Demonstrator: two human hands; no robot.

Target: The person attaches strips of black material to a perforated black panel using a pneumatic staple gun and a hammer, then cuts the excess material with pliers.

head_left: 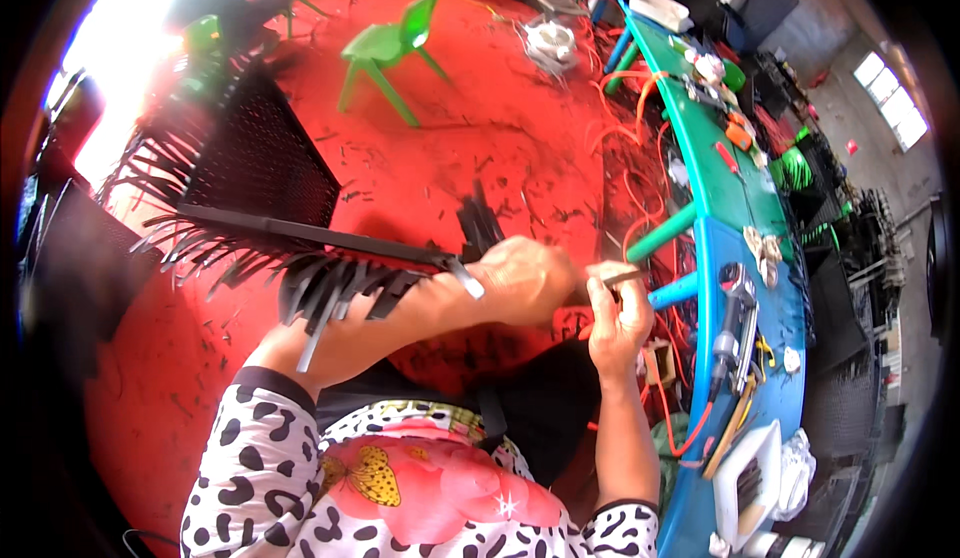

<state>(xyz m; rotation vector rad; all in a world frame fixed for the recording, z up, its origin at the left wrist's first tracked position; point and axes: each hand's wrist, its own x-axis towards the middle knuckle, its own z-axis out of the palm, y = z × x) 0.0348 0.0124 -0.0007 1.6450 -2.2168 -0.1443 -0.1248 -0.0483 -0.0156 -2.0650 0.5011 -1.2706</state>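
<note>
A black woven panel (265, 153) with a straight frame bar (350, 245) stands to my left. Many loose dark strips (335, 293) fringe its edges, and some hang over my left forearm. My left hand (530, 280) reaches across at the bar's near end, its fingers curled closed; whatever they hold is hidden. Just beyond it, more black strips (480, 226) stick up. Close by on the right, my right hand (617, 323) is raised, with thumb and fingers pinching a thin dark strip (625, 277).
A long green (690, 123) and blue table (712, 248) runs along my right, holding a power tool (735, 303), a red-handled screwdriver (727, 158) and a white frame-shaped piece (745, 483). Orange hoses (640, 108) trail beside it. A green chair (385, 48) stands on the red floor (400, 173) among scraps.
</note>
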